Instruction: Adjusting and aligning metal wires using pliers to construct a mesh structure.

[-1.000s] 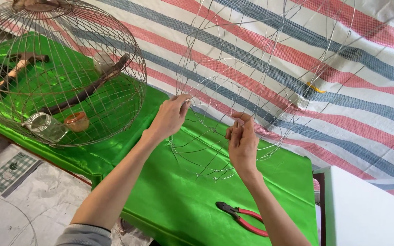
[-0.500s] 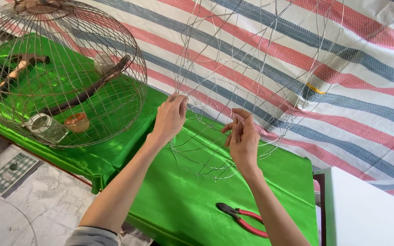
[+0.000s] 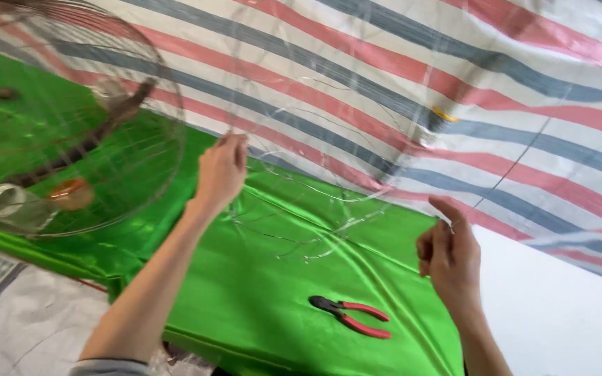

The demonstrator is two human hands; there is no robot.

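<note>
1. At far left, a finished round wire cage (image 3: 71,132) lay on its side on the green cloth (image 3: 266,292), blurred, with a small orange cup (image 3: 71,195) inside.
2. Just right of it, the left hand (image 3: 222,170) pinched a thin wire of the unfinished wire frame (image 3: 315,209), which stood on the cloth against the striped tarp (image 3: 454,76).
3. Red-handled pliers (image 3: 352,317) lay untouched near the cloth's front.
4. Farther right, the right hand (image 3: 449,254) gripped another frame wire between thumb and forefinger.
</note>
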